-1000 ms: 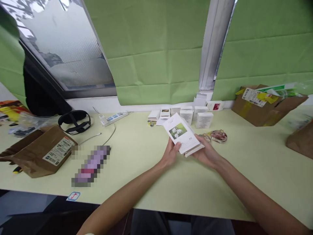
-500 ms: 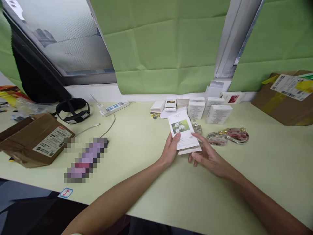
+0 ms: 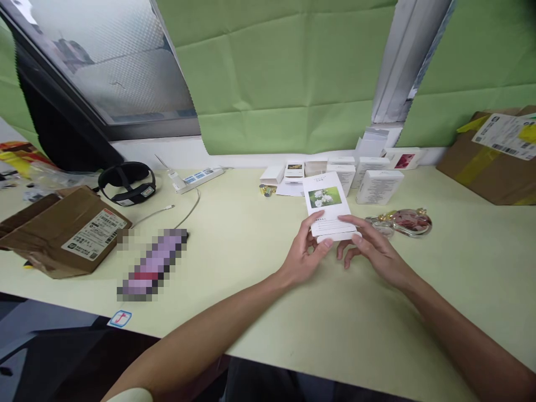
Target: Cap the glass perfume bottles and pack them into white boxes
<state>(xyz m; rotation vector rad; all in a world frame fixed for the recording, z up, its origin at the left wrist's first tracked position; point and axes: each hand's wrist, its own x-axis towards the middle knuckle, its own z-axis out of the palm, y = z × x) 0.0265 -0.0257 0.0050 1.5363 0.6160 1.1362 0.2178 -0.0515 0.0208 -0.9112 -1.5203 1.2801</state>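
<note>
In the head view, both of the person's forearms reach in from the bottom edge and meet at a flat white carton (image 3: 327,205) with a photo of white flowers on its upper face. It sits over the middle of the pale yellow-green table (image 3: 251,268). The carton's long axis runs away from the person, its far end leaning slightly to the left, so nearly all of it lies beyond the fingertips and only the near short edge is in the hands. The left hand (image 3: 307,254) has the firmer hold. Its thumb lies on the printed face at the near-left corner and a finger curls beneath the near edge, pinching that end. The right hand (image 3: 372,251) is looser, with one fingertip resting on the face by the near-right corner, another touching the corner itself, and the remaining fingers spread and half curled, not wrapped around anything. Whether the far end rests on the table or is lifted cannot be told. Just beyond the carton a row of small white boxes (image 3: 379,186) stands along the wall. A glossy pink charm (image 3: 409,220) lies just right of the carton, near the right hand's knuckles. Well apart on the left are a brown cardboard parcel (image 3: 67,231) and a white power strip (image 3: 196,178).
</note>
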